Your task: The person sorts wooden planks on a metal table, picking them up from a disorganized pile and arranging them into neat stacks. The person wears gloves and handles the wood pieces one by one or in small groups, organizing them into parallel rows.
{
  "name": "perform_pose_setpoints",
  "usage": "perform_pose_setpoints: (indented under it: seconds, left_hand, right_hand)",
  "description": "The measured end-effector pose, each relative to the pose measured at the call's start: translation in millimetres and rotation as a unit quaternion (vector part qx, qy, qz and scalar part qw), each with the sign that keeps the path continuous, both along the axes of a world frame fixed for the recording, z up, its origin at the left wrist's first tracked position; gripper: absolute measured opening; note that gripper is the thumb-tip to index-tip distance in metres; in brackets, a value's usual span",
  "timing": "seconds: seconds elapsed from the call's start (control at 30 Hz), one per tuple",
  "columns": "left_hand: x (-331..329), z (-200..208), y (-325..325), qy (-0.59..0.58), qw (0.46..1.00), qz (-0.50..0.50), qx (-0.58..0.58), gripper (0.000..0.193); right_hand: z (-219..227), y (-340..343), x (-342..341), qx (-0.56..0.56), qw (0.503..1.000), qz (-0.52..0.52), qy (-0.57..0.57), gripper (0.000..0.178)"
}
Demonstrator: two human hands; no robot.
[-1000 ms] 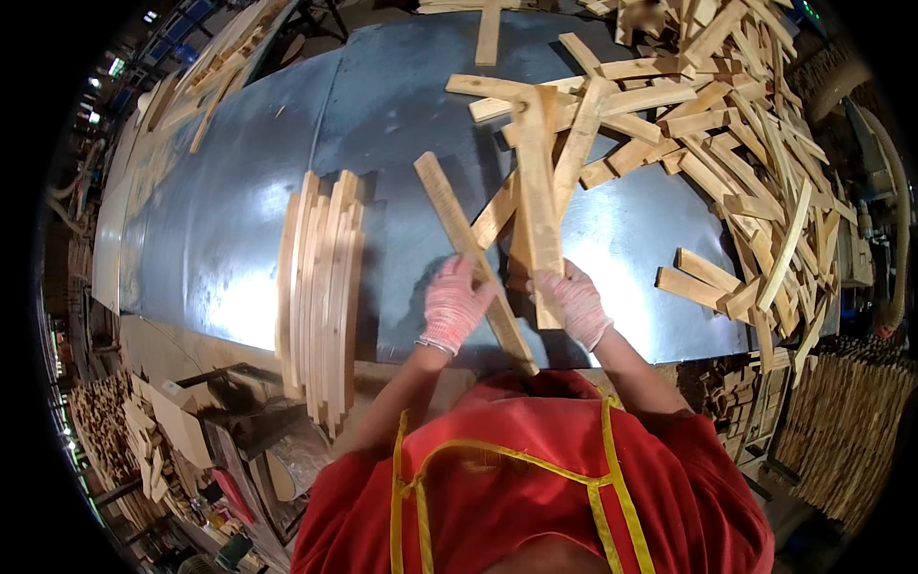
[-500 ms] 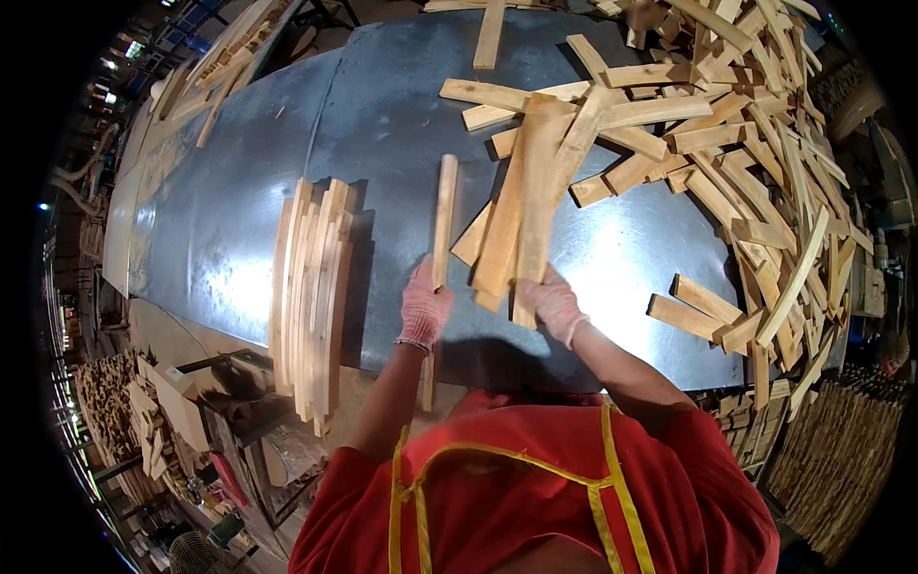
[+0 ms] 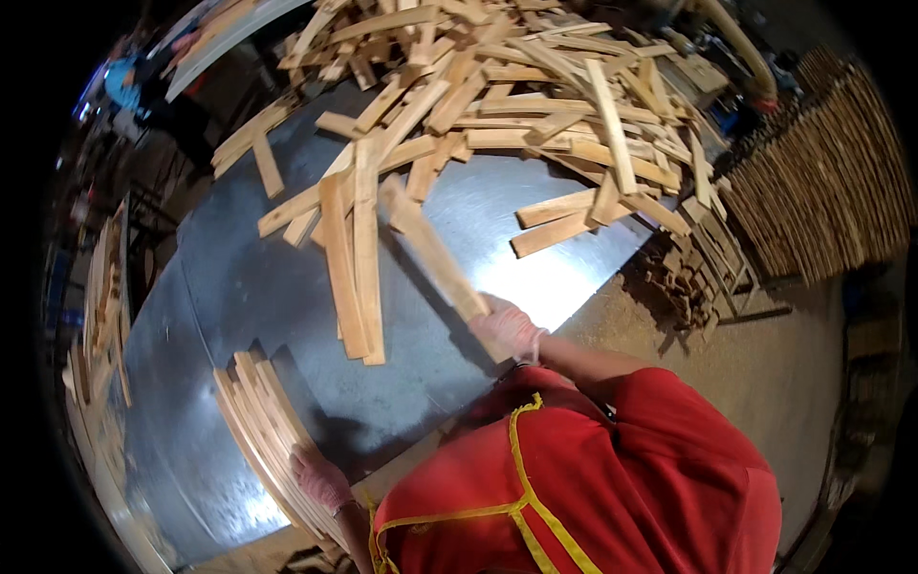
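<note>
Side boards (image 3: 103, 277): wood, lying at 9 o'clock of the view, near its rim; detail too dark to list.

Person (image 3: 124, 84): co-worker in a blue top, at 10 o'clock, beyond the tabletop; blurred.

Tabletop (image 3: 287, 306): grey, smooth, metallic-looking, a seam across its left part; bright glare at 8 o'clock and again just off centre at 2 o'clock.

Row (image 3: 251, 421): pale slats packed side by side, at 8 o'clock, lengthwise from 11 to 5 o'clock; ends uneven, near end overhanging the tabletop's edge.

Left hand (image 3: 320, 480): gloved in pink and white, touching the right side of the row towards its near end; whether its fingers grip a slat there cannot be told.

Pair (image 3: 367, 277): two slats off centre at 9 o'clock, near ends overlapping towards 6 o'clock, far ends reaching the fringe of the pile.

Loose slat (image 3: 435, 253): near centre, pointing to 11 o'clock, slightly blurred; near end in the right hand.

Right hand (image 3: 513, 332): gloved alike, off centre at 4 o'clock, grasping the loose slat.

Pile (image 3: 535, 105): many slats, tangled and overlapping, from 11 round to 2 o'clock.

Apron (image 3: 593, 469): red, yellow-trimmed, at 5 o'clock.

Offcuts (image 3: 677, 287): short pieces, heaped at 3 o'clock, off the tabletop.

Hose (image 3: 734, 43): tan, at 1 o'clock.

Stack (image 3: 822, 177): brown strips, closely ranked, between 2 and 3 o'clock.
</note>
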State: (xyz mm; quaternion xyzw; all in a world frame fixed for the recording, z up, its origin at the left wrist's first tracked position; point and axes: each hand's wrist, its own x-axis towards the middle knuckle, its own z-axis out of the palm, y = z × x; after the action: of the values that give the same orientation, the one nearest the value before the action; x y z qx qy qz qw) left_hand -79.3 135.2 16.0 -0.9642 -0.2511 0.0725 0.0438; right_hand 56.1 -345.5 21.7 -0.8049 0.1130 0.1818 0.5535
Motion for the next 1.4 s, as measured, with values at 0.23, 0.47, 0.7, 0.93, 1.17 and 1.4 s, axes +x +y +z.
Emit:
perform_pose_setpoints:
  seconds: [0.23,0.47,0.7,0.93,1.17,1.4]
  left_hand:
    - [69,36,-69,-0.025,0.994,-0.093,0.047,0.067]
    - [167,20,-304,-0.209,0.819,-0.514,-0.147,0.061]
    - [211,51,-587,-0.112,0.783,-0.57,-0.222,0.05]
    - [284,-28,-750,-0.149,0.832,-0.227,-0.484,0.085]
    - [287,-6,-810,-0.076,0.809,-0.171,-0.558,0.075]
    - [291,-5,-792,-0.065,0.908,-0.258,-0.324,0.063]
  right_hand:
    - [105,-174,-24,0.228,0.87,-0.357,-0.253,0.044]
    - [35,-343,-126,0.116,0.714,-0.654,-0.224,0.051]
    - [-37,-599,-196,-0.102,0.721,-0.683,-0.05,0.046]
    - [-133,-785,-152,-0.257,0.75,-0.597,0.12,0.046]
    - [-235,-847,-70,-0.278,0.847,-0.418,0.174,0.034]
    - [-174,-773,-47,0.046,0.848,-0.521,-0.084,0.034]
